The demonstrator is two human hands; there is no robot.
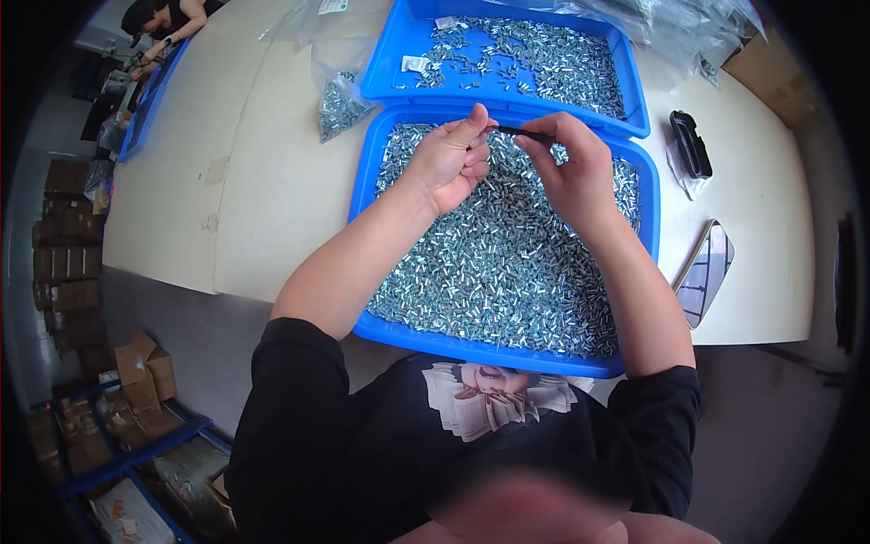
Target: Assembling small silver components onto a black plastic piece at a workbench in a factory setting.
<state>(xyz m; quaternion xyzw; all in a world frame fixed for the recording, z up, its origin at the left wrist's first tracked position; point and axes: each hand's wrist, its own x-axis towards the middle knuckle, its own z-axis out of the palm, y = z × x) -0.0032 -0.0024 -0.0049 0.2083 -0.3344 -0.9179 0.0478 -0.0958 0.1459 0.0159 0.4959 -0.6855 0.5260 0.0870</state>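
Dark slender tool [524, 134] above the blue tray [489, 350] of small metal pieces [494, 263], toward twelve o'clock.
We see the right hand [580, 168] pinching its three-o'clock end; the left hand [449, 165] curls at its nine-o'clock end, though we cannot tell what it holds.

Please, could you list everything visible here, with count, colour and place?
Near bin: one, blue, before the person
Far bin: one, blue, behind near bin
Labels: two, white, far bin
Filled bag: one, clear, left of far bin
Metal pieces: uncountable, silvery, bins and filled bag
Other bags: several, clear, top edge
Table: one, cream, under bins
Case: one, black, table's right
Shiny slab: one, greyish, near case
Boxes: many, brown, left, upper right
Rack: one, blue, lower left
Another person: one, black top, upper left
Thin stick: one, black, above near bin
Shirt: one, black, lower middle
Left hand: one, bare, stick's left end
Right hand: one, bare, pinching stick
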